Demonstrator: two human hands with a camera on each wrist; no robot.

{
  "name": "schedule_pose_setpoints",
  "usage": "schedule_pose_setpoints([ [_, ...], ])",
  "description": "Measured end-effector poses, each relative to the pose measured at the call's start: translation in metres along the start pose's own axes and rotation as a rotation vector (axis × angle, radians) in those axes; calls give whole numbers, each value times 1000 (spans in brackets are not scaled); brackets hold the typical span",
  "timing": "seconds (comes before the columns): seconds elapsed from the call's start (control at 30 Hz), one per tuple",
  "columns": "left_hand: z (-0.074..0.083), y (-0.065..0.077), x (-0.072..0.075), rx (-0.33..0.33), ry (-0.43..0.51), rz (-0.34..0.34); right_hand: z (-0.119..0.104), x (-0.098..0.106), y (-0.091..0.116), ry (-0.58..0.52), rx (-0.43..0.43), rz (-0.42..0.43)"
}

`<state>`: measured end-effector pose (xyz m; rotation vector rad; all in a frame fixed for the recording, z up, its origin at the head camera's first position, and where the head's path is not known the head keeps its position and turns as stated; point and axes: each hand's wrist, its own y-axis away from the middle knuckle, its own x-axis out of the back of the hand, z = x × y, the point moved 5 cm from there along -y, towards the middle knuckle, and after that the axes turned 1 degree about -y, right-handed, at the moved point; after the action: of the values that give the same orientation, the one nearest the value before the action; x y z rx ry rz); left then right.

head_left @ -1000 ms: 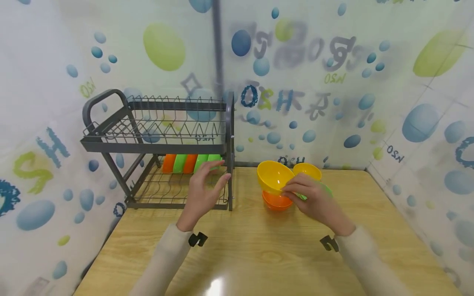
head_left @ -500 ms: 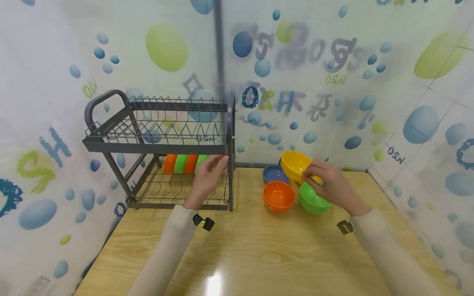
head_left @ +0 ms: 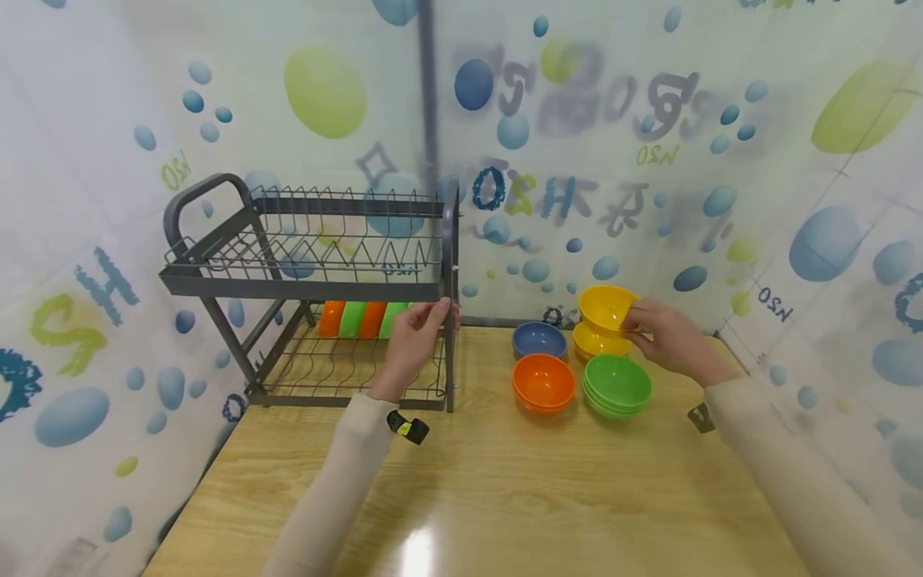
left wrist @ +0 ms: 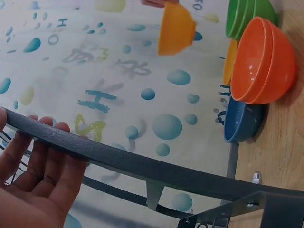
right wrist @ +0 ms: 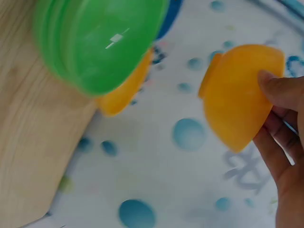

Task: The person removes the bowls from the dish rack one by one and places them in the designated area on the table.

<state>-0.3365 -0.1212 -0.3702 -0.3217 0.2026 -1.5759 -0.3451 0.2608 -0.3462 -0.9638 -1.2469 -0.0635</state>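
My right hand (head_left: 674, 340) pinches a yellow bowl (head_left: 606, 308) by its right rim, thumb on one face in the right wrist view. The held bowl (right wrist: 240, 90) is raised over a second yellow bowl (head_left: 593, 344) and overlaps it in the head view. My left hand (head_left: 414, 344) is at the right front corner of a dark two-tier dish rack (head_left: 303, 288). In the left wrist view its fingers (left wrist: 61, 180) curl round the rack's dark side bar (left wrist: 123, 160).
Stacked green bowls (head_left: 616, 385), stacked orange bowls (head_left: 543, 383) and a blue bowl (head_left: 538, 340) stand on the wooden table (head_left: 519, 489), right of the rack. Orange and green dishes (head_left: 353, 319) line the rack's lower tier. A patterned curtain (head_left: 534, 160) closes the back.
The yellow bowl in my right hand has moved right, from over the orange bowls to over the other yellow bowl. My left hand, earlier spread, has come to the rack's corner and grips it.
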Motion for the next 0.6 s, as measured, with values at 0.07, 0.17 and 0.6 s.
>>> schedule_pose_setpoints([
  [0.07,-2,0,-1,-10,-3,6,11,-4,4,1,-23,-25],
  [0.17,-2,0,-1,-33,-14,14,28,-11,8,-9,-70,-77],
  [0.6,-3,1,-3,-75,-24,26,66,-37,15,-87,-216,-206],
])
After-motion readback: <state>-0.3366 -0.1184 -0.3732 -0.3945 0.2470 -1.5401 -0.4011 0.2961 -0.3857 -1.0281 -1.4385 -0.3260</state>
